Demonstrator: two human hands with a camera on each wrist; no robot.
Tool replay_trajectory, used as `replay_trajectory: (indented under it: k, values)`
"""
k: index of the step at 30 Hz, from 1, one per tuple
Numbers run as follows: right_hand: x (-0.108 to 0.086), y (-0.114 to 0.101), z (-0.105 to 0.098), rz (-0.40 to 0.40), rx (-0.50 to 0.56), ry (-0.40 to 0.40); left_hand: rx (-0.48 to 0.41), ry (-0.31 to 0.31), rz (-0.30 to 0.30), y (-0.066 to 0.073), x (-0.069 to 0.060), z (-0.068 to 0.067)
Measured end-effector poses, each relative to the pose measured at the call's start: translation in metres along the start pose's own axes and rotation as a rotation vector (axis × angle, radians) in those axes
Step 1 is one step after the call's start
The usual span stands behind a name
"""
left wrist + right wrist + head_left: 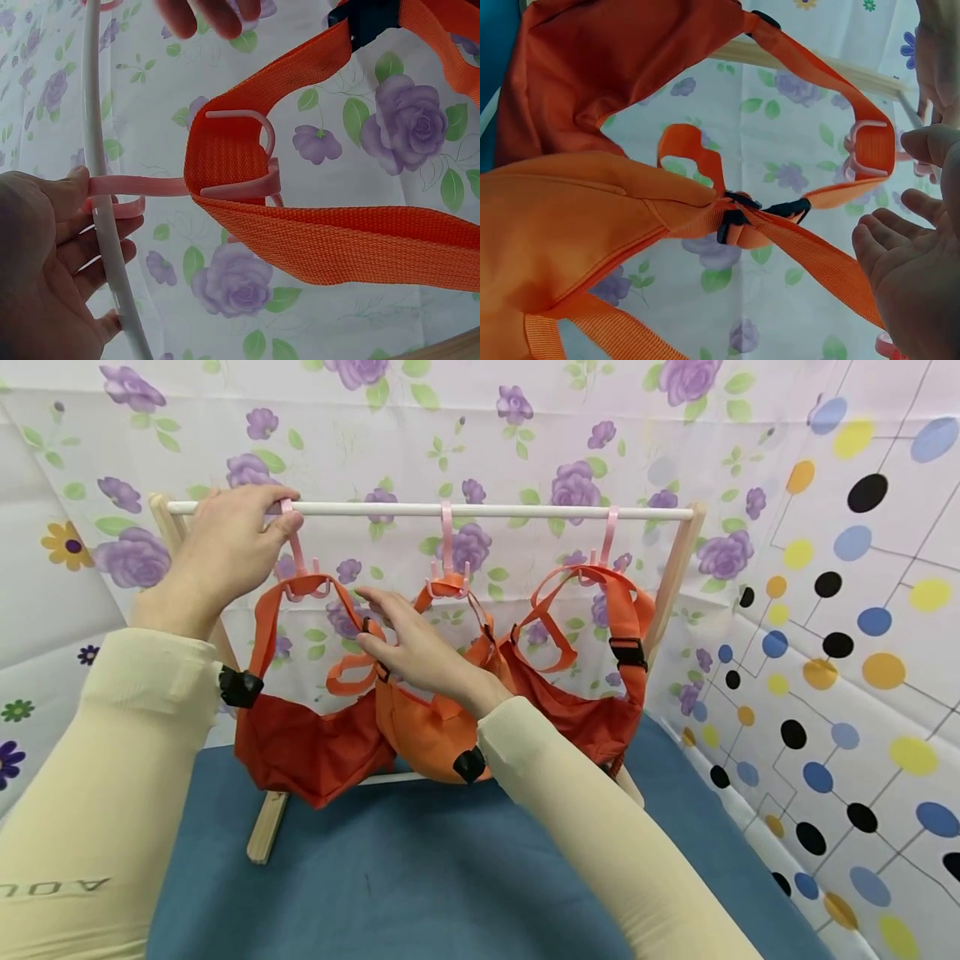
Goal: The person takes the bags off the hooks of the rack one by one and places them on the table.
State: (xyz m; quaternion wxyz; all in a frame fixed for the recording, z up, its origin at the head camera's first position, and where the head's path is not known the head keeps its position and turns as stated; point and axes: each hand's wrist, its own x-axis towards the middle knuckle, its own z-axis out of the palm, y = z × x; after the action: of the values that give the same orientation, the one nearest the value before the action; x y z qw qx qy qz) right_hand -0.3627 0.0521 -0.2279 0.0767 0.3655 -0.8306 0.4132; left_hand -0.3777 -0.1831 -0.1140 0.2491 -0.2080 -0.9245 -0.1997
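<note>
My left hand (232, 539) is at the left end of the white rail (375, 509). Its thumb and fingers pinch the top of a pink hook (142, 186) where it meets the rail. From that hook a dark orange bag (315, 752) hangs by its webbing strap (330, 240). My right hand (427, 647), fingers extended and holding nothing, is in front of the middle, lighter orange bag (577, 217), close to the straps. Another dark orange bag (581, 718) hangs at the right, with a black buckle (628, 652) on its strap.
The middle pink hook (447, 543) and right pink hook (610, 539) also hang on the rail. Wooden posts (678, 568) support the rack, and a wooden foot (267, 827) sticks forward on the blue cloth (390, 893). Flower-patterned sheeting (525, 468) stands behind.
</note>
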Motion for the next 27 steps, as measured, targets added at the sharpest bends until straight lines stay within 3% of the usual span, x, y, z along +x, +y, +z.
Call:
replay_trajectory:
  k: [15, 22, 27]
  values:
    - [0.029, -0.008, 0.004, 0.196, 0.162, -0.009, -0.026, 0.012, -0.024, 0.001, -0.001, 0.005]
    - [0.036, -0.005, 0.015, 0.232, 0.183, 0.0, -0.085, 0.02, -0.026, -0.001, -0.001, 0.005]
    - [0.038, -0.002, 0.02, 0.241, 0.182, -0.004, -0.077, 0.016, -0.024, -0.003, -0.001, 0.005]
